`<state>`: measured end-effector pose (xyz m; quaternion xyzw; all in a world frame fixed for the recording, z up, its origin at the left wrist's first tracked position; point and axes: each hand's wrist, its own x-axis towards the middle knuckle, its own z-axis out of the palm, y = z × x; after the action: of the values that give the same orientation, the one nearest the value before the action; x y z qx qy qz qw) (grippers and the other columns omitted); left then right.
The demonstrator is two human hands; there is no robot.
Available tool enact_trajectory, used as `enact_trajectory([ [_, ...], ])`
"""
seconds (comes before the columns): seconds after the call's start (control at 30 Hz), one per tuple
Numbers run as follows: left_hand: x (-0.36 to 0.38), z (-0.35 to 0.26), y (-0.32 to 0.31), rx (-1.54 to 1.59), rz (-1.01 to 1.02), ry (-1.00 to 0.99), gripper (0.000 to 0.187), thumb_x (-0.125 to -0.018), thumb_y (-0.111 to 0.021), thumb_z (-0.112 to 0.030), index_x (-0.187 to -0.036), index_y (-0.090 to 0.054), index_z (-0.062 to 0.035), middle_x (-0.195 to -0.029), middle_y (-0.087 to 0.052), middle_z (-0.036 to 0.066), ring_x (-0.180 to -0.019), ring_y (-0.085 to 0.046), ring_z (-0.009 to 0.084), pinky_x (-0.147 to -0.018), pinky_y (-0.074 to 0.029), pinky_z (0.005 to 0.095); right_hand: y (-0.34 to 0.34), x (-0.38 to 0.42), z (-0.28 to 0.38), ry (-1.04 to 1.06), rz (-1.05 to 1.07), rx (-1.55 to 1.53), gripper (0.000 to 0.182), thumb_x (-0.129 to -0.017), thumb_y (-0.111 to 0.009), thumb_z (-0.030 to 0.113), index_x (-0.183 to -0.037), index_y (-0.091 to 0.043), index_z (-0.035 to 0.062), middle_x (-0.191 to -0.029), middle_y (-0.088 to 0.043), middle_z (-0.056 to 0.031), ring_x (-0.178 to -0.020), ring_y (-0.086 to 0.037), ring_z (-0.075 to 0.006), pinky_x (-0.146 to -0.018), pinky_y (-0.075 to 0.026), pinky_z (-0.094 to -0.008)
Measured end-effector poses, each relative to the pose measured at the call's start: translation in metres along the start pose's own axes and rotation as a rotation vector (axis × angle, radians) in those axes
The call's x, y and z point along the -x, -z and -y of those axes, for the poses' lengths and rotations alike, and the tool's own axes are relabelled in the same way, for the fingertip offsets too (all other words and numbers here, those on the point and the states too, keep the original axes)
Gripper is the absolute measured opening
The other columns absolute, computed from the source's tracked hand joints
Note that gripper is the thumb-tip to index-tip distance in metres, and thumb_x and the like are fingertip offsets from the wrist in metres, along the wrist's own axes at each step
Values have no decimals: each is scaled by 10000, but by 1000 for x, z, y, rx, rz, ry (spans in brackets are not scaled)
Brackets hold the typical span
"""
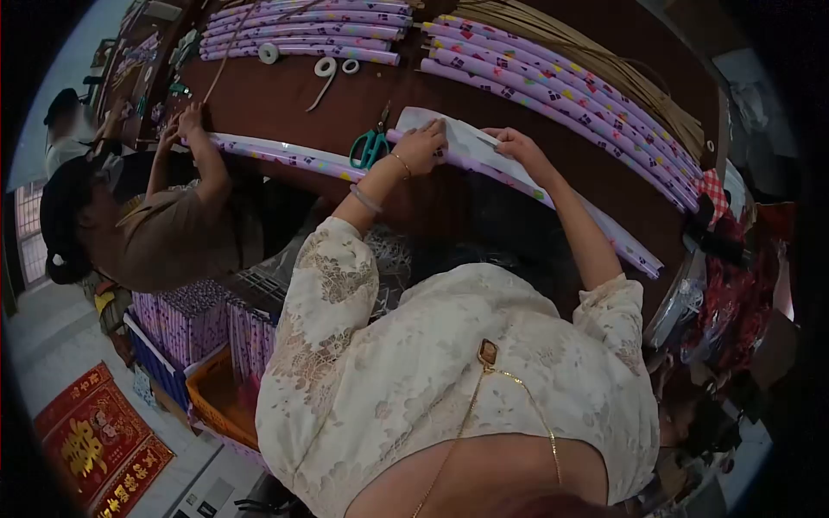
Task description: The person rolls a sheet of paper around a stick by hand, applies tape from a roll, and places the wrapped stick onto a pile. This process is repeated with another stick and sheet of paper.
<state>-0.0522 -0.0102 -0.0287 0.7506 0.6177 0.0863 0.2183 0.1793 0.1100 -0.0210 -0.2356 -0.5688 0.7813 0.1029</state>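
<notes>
A sheet of purple patterned wrapping paper (458, 138), its white back partly showing, lies along the near edge of the table in front of me, rolled into a long tube (604, 231) toward the right. My left hand (418, 148) is closed on the paper near the tube's left end, fingers bent over its edge. With thumb and fingers together, my right hand (521, 157) grips the paper's upper edge. Teal-handled scissors (370, 148) lie just left of my left hand, blades pointing away from me.
Finished-looking patterned rolls (553, 93) lie at the back right, beside thin brown strips (604, 47). More rolls (302, 41) and white tape rolls (325, 66) are at the back left. A co-worker (173, 220) handles another patterned roll (285, 155) on my left. An orange crate (205, 399) stands below.
</notes>
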Motion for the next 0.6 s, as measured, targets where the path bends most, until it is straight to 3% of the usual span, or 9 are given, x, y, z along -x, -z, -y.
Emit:
enact_trajectory([
  [0.3,6,-8,7,61,-71,10,276,-706,-633,-180,-939,-554,-56,-1295,-369,162,-1201,-351,301,-941,-336,392,-10,5,-19,-8,-101,33,120,-811,-526,161,-823,-506,43,-1218,-475,-67,-964,-451,-122,-872,-337,-252],
  [0.37,2,-9,10,314,-138,88,289,-702,-616,-140,-966,-547,-44,-1268,-394,169,-1148,-403,317,-926,-357,374,-12,7,-15,-9,-109,9,128,-813,-522,168,-827,-509,41,-1215,-478,-68,-952,-454,-116,-867,-339,-249],
  [0.4,1,-9,8,422,-266,67,268,-701,-590,-88,-961,-549,-34,-1174,-470,162,-1060,-460,326,-888,-386,365,-11,8,-14,-2,-105,-1,137,-815,-519,175,-832,-511,39,-1211,-481,-69,-939,-457,-110,-862,-340,-246],
  [0.5,-5,-5,8,365,-320,144,221,-714,-574,-66,-933,-563,-35,-1050,-535,144,-997,-490,320,-852,-402,362,-13,8,-12,-20,-110,-17,155,-819,-512,194,-831,-515,40,-1207,-482,-72,-906,-458,-99,-839,-348,-237],
  [0.53,-6,-8,6,287,-426,123,159,-704,-582,-99,-848,-598,-34,-910,-580,128,-904,-525,314,-782,-428,384,-13,9,-10,-27,-110,-23,155,-819,-512,194,-831,-515,40,-1207,-482,-72,-906,-458,-99,-839,-348,-237],
  [0.6,-9,-16,13,305,-412,158,150,-718,-593,-131,-839,-611,-44,-889,-586,124,-872,-538,309,-762,-434,384,-13,9,-8,-22,-112,-13,157,-823,-507,197,-830,-519,41,-1202,-482,-70,-872,-452,-89,-811,-356,-230],
])
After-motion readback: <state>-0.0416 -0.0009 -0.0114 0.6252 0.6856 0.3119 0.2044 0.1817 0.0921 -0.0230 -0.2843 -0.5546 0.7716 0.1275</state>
